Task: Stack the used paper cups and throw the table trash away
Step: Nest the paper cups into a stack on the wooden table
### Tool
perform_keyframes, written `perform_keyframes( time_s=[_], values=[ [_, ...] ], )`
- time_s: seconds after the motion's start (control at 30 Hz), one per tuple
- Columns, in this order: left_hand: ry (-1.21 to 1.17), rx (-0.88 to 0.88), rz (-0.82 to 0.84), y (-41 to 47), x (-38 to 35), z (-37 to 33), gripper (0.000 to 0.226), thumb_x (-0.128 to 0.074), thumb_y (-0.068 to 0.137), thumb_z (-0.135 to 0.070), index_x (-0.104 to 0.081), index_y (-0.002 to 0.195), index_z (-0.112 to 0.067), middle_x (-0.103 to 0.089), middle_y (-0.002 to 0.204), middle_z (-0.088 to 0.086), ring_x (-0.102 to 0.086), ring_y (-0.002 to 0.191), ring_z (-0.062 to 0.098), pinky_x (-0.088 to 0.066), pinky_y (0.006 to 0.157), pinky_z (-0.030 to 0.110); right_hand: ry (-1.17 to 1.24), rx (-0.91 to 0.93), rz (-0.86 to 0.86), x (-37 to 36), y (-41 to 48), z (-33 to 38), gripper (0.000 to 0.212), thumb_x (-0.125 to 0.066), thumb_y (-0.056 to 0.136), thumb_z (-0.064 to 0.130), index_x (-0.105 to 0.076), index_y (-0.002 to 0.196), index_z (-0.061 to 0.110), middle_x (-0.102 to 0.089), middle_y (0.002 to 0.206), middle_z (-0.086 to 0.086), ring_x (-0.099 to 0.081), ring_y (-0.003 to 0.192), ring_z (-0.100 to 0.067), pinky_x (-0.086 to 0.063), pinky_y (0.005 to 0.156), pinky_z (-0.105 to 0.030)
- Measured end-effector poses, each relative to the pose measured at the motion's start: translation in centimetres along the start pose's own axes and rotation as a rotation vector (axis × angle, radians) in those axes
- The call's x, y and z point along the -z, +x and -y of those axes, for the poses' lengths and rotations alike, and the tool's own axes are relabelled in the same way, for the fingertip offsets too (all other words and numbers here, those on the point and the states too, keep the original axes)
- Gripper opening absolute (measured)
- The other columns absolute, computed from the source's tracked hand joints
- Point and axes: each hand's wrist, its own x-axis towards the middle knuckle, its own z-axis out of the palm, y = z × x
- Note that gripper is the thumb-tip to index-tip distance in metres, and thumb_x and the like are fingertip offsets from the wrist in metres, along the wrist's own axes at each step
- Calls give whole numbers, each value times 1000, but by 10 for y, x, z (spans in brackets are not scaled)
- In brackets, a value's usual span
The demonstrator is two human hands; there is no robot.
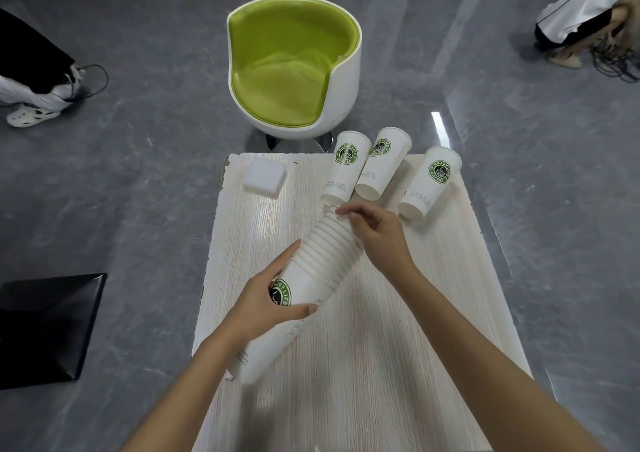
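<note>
The stack of paper cups (311, 268) lay slantwise across the middle of the table (381, 330), its closed base end toward the left edge near me and its many rims pointing to the far right corner. My left hand (263, 301) was wrapped round the outermost cup at its green logo, thumb across the front. I judge that grip was there to steady the long column so it would not bend or slide apart. My right hand (377, 237) was at the rim end, fingers (346, 212) curled over the last cup, most likely to seat it and keep the mouth ready for another. Whether the stack rested on the table or hung just above it, I could not tell.

Three loose paper cups (382, 160) waited just beyond that end along the far edge, seemingly on their sides with bases toward me, close enough to reach. A white square pad (265, 176) sat by the far left corner. Past the far edge stood a green-cushioned chair (294, 63).
</note>
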Motion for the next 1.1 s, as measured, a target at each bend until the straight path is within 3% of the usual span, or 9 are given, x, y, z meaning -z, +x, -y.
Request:
perform_keyframes(
  time_s=[0.13, 0.23, 0.47, 0.63, 0.77, 0.87, 1.0, 1.1],
  values=[
    [-6, 8, -11, 7, 4, -2, 101, -89, 68, -23, -30, 146, -49, -45, 140, -33, -46, 121, -16, -41, 91, 3, 7, -13, 56, 2, 12, -1, 26, -49, 93, 2, -70, 94, 18, -68, 97, 12, -60, 91, 3, -44, 79, -11],
    [-6, 9, -31, 14, 7, -5, 100, -88, 70, -20, -30, 147, -45, -45, 137, -33, -44, 115, -24, -38, 84, -3, -2, 9, 31, 5, 26, -2, 25, -50, 93, 3, -69, 94, 19, -68, 98, 7, -62, 95, -6, -47, 85, -19],
    [-15, 19, -51, 33, 13, -4, 99, -86, 72, -17, -29, 148, -43, -45, 133, -36, -44, 110, -28, -38, 80, -4, -28, -15, -3, 16, 64, -10, 25, -47, 93, 1, -68, 92, 15, -69, 80, -3, -63, 76, -12, -52, 78, -24],
    [-25, 21, -77, 49, 18, -6, 97, -86, 72, -15, -31, 146, -45, -41, 134, -39, -39, 110, -32, -33, 82, -7, -46, -47, -8, 20, 86, -19, 23, -47, 94, -1, -68, 94, 8, -68, 81, -5, -63, 76, -13, -50, 75, -19],
    [-29, 30, -86, 62, 24, -5, 97, -87, 71, -18, -32, 145, -48, -45, 133, -43, -40, 119, -25, -35, 86, -4, -48, -74, -4, 21, 107, -26, 23, -46, 93, -2, -67, 93, 6, -67, 80, -5, -62, 74, -12, -52, 77, -26],
    [-29, 43, -99, 71, 27, -3, 96, -87, 71, -16, -31, 142, -50, -43, 125, -52, -39, 116, -29, -34, 84, -5, -94, -83, -4, 22, 126, -32, 23, -46, 93, -1, -67, 93, 7, -67, 80, -3, -61, 73, -11, -51, 78, -26],
    [-41, 57, -106, 79, 31, 0, 97, -87, 71, -17, -31, 144, -49, -43, 129, -49, -40, 118, -26, -36, 85, -3, -164, -89, -13, 24, 159, -43, 25, -47, 91, 0, -67, 88, 14, -67, 81, 0, -63, 76, -14, -52, 84, -36],
    [-38, 65, -104, 83, 34, 3, 98, -87, 71, -19, -31, 145, -50, -43, 133, -46, -42, 121, -22, -38, 86, -1, -200, -87, -37, 23, 183, -44, 26, -46, 91, 0, -66, 85, 15, -66, 78, 4, -62, 69, 1, -50, 82, -31]
  ],
)
